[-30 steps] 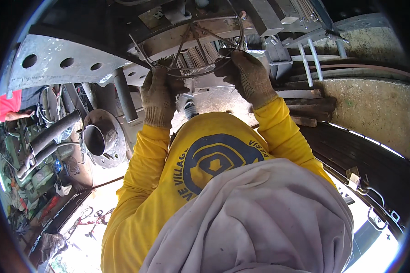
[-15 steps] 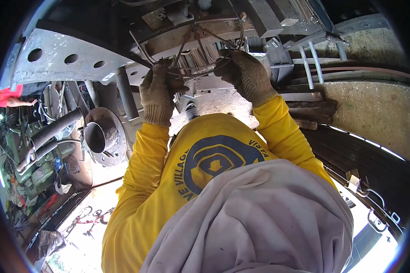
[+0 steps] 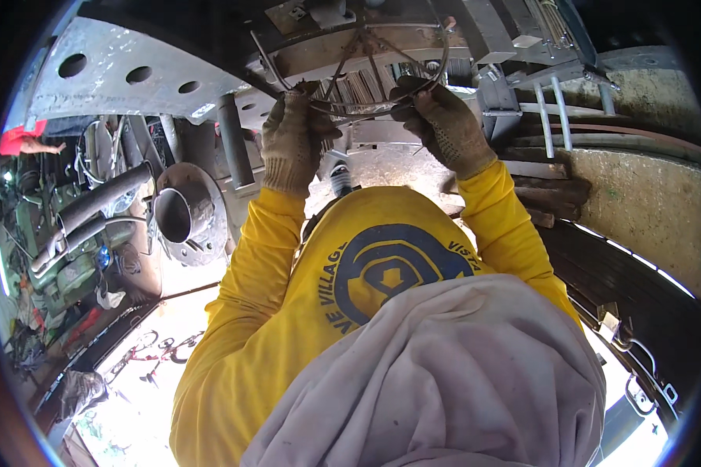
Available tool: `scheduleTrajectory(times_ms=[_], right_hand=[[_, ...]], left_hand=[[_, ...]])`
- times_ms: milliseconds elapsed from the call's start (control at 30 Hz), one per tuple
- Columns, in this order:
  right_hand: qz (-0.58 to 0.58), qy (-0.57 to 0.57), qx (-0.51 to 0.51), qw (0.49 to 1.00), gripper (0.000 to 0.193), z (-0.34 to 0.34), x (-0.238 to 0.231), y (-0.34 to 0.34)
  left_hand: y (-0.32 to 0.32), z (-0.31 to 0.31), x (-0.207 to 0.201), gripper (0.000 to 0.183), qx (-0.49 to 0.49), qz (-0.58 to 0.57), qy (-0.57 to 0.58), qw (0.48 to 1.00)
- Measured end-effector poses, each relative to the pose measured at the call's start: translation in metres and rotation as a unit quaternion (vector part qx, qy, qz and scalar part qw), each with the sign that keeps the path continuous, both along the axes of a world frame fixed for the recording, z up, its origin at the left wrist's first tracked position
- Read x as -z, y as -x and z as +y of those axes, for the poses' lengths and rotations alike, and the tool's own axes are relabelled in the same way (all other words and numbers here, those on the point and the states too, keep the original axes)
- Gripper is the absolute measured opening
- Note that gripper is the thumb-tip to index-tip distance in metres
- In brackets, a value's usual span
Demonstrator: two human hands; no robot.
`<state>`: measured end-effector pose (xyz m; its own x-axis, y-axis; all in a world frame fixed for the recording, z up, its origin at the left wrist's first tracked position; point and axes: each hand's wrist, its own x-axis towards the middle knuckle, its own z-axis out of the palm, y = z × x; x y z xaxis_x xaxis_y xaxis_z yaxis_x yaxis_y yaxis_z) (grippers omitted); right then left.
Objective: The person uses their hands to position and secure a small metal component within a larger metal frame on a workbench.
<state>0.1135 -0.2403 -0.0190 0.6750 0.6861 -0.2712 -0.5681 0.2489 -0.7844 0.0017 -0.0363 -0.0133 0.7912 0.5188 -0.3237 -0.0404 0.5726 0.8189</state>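
Observation:
Both my hands wear worn tan knit gloves and are raised at the far side, gripping a thin curved metal rod hoop. My left hand is closed on its left part, thumb toward the middle. On its right part my right hand is closed, with the fingertips partly hidden in shadow. Several thin metal rods run from the hoop toward a joint farther off. Whether the rods are all fixed to it, I cannot tell.
A grey steel beam with round holes and a flanged pipe are at left. A metal bracket and stacked bars stand right. At far left another person's arm shows beside a red sleeve.
The view has shifted a little, so most things appear farther right and the nearer ones higher or lower. Both hands stay on the hoop.

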Motion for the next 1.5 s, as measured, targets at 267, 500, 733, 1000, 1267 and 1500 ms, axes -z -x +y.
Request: scheduleTrajectory(times_ms=[267, 500, 733, 1000, 1267, 1500], right_hand=[[-0.052, -0.032, -0.021, 0.998, 0.038, 0.008, 0.031, -0.002], [-0.141, -0.036, -0.067, 0.987, 0.043, 0.01, 0.04, -0.009], [-0.13, 0.0, -0.038, 0.991, 0.047, 0.015, 0.04, 0.001], [-0.1, -0.019, -0.013, 0.995, 0.03, 0.017, 0.037, 0.004], [-0.258, 0.079, -0.071, 0.96, 0.037, 0.014, 0.032, -0.013], [-0.167, -0.042, -0.011, 0.985, 0.036, 0.023, 0.043, 0.008]], left_hand=[[-0.004, 0.012, 0.048, 0.042, 0.097, -0.202, 0.207, 0.952], [-0.012, 0.005, 0.046, 0.041, 0.067, -0.212, 0.256, 0.941], [-0.014, 0.009, 0.052, 0.026, 0.078, -0.236, 0.29, 0.924], [-0.016, 0.006, 0.043, 0.032, 0.05, -0.223, 0.275, 0.934], [-0.022, -0.002, 0.022, 0.029, -0.021, -0.173, 0.282, 0.944], [-0.019, -0.005, 0.032, 0.026, 0.009, -0.2, 0.225, 0.954]])
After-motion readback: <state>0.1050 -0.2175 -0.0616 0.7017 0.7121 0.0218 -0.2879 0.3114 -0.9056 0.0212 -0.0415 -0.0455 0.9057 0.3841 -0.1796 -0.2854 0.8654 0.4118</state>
